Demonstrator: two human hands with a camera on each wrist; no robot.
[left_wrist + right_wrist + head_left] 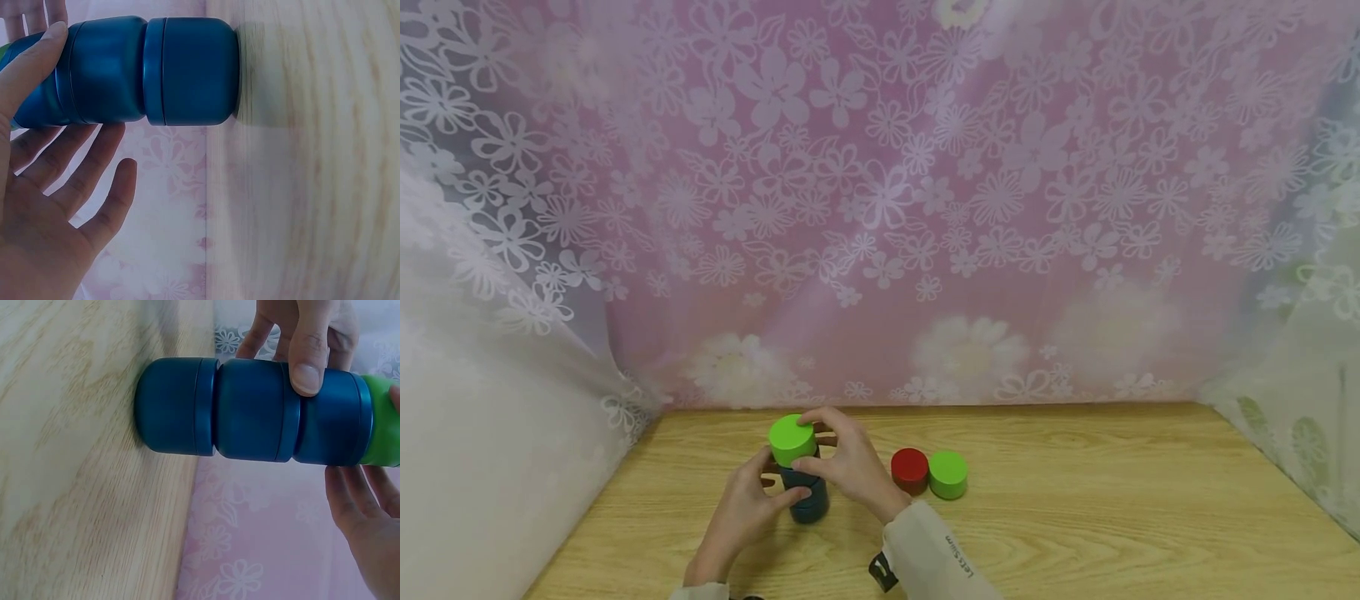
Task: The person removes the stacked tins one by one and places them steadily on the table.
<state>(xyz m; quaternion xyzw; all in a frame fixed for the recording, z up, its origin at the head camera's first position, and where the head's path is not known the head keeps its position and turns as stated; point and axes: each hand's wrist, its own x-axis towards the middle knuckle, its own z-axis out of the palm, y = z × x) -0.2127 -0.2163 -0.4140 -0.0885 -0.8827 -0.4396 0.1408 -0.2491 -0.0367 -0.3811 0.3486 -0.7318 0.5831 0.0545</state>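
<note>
Three dark blue round tins stand in a column on the wooden table: a bottom blue tin (169,406), a middle blue tin (250,409) and a top blue tin (328,419). On them sits a bright green round tin (791,442), the highest piece. My left hand (741,504) grips the column from the left, its thumb against the blue tins near the seam between the upper two. From the right, my right hand (847,467) holds the green tin, index finger at its top edge and thumb on its near side.
Right of the column, a red round tin (910,472) and a second green tin (948,475) stand side by side on the table (1097,500). A pink flowered curtain (880,208) hangs behind the table's back edge, with pale sheeting (490,400) along the left side.
</note>
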